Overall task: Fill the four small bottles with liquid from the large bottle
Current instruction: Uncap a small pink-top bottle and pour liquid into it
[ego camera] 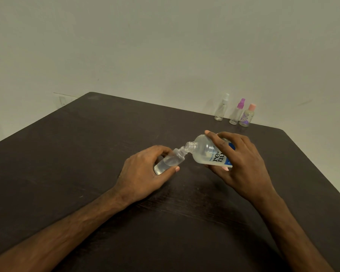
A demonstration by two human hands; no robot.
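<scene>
My left hand point(143, 173) grips a small clear bottle point(172, 159), uncapped and tilted with its neck up to the right; clear liquid lies in its lower part. My right hand point(241, 163) grips the large clear bottle point(206, 152) with a white and blue label, tipped on its side. The large bottle's open mouth meets the small bottle's neck. Three other small bottles stand capped at the table's far edge: one with a white spray top point(221, 108), one with a purple spray top point(236, 112), one with a pink cap point(247, 115).
The dark wooden table point(106, 144) stands against a pale wall. A wall outlet point(62, 100) shows beyond the table's far left corner. No caps are visible on the tabletop.
</scene>
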